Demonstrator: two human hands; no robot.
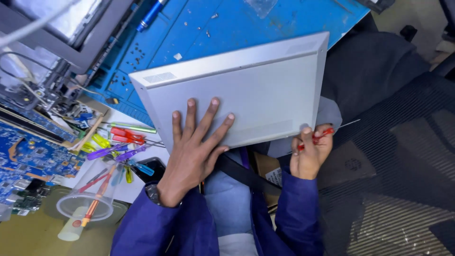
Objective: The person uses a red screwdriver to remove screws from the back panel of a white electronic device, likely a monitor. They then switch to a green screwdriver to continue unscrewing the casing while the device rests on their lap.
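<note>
Head view: silver laptop (241, 90), bottom side up, lying partly on the blue mat (265, 23) and reaching over the person's lap. Left hand (192, 151) flat on it, fingers spread, gripping nothing. Right hand (310, 154) at its near right corner, fingers closed on a red screwdriver (322, 134); clear cup (90, 199) of tools on the tabletop, near left.

Blue mat (294, 19); silver laptop (265, 80), screws (207, 33)

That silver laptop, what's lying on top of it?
Only the left hand, pressed flat with fingers spread on the silver laptop. The right hand holds a red screwdriver at its near corner. What's underneath is hidden.
</note>
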